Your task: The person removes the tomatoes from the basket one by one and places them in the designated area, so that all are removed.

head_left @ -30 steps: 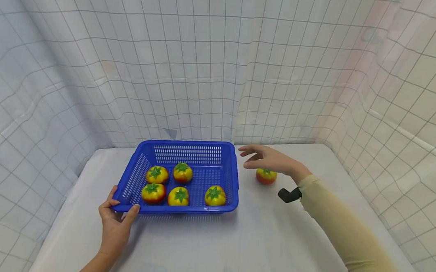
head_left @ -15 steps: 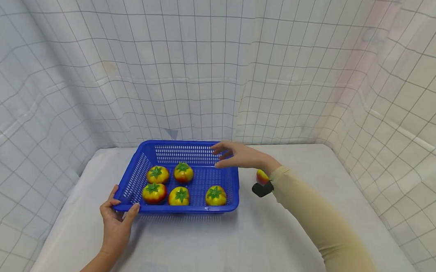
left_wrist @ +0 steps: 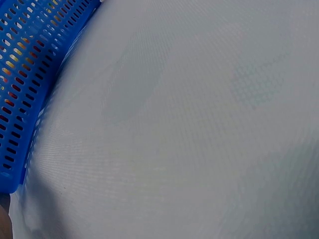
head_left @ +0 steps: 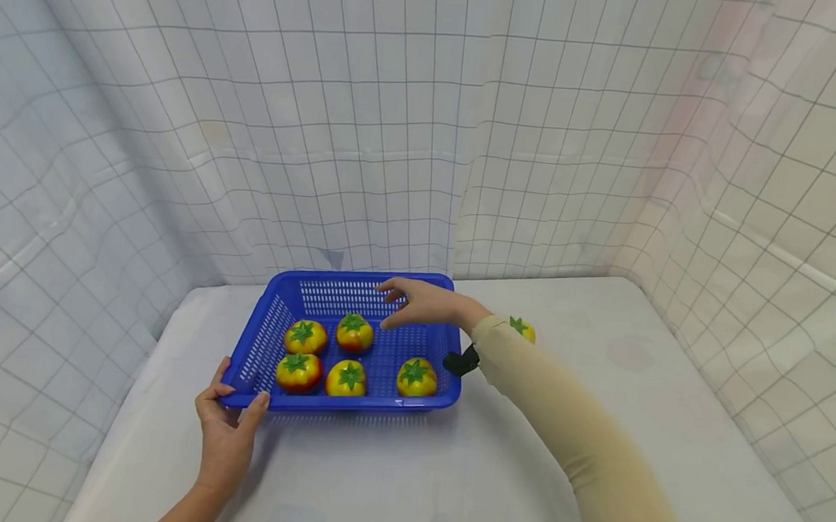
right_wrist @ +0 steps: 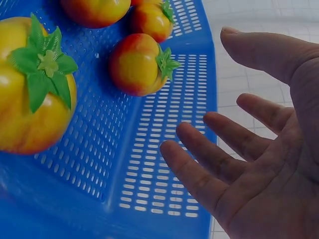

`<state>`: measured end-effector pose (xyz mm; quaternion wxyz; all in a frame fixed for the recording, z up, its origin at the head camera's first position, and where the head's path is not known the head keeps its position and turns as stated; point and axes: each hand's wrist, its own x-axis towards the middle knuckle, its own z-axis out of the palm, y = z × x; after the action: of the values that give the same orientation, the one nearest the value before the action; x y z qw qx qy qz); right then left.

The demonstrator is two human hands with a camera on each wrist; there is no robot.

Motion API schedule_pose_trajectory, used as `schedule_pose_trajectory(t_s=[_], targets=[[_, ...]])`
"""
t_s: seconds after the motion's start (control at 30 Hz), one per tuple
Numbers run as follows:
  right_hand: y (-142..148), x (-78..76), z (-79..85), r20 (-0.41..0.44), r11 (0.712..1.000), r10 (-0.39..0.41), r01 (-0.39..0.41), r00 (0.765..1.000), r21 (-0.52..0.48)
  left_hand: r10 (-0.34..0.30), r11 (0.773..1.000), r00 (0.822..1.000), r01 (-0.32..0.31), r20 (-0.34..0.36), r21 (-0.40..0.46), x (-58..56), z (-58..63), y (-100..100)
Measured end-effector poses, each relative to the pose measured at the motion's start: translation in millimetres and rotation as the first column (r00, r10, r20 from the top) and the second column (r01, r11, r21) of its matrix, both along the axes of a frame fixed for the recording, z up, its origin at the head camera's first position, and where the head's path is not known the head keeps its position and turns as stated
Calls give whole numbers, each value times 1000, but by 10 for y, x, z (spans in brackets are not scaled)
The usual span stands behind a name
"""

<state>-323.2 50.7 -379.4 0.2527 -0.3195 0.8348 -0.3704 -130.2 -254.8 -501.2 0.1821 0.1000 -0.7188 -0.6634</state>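
A blue basket (head_left: 382,405) stands on a white table (head_left: 392,480), holding five red-and-yellow fruits with green leafy tops: far-left fruit (head_left: 304,337), near-left fruit (head_left: 298,374), far-middle fruit (head_left: 354,335), near-middle fruit (head_left: 345,379) and, apart from these, near-right fruit (head_left: 416,379). The left hand (head_left: 227,438) grips the near left corner, thumb on the near rim, fingers at the side. Over the basket's far right part hangs the right hand (head_left: 426,301), its fingers spread wide, holding nothing. Outside, right of the basket, outer fruit (head_left: 525,330) lies partly hidden by the sleeve (head_left: 559,410). Gridded cloth (head_left: 340,131) hangs behind. Good handling here seems to call for a steady corner grip and right fingers clear of leaves and rim.
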Motion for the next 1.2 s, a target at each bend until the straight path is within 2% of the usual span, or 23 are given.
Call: schedule_pose_trajectory(t_s=[0.33, 0.57, 0.87, 1.2], targets=[[-164, -53, -107, -17, 999, -29, 30, 999, 38, 1, 1000, 1000, -1, 8, 4, 12, 2, 6], [-266, -75, -180, -15, 999, -27, 27, 1000, 36, -10, 1000, 1000, 10, -15, 19, 7, -2, 4], [-396, -73, -265, 30, 997, -56, 54, 998, 53, -4, 1000, 1000, 4, -5, 11, -5, -37, -11], [-516, -91, -331, 71, 995, -83, 79, 994, 56, -12, 1000, 1000, 12, -16, 13, 6, -20, -9]])
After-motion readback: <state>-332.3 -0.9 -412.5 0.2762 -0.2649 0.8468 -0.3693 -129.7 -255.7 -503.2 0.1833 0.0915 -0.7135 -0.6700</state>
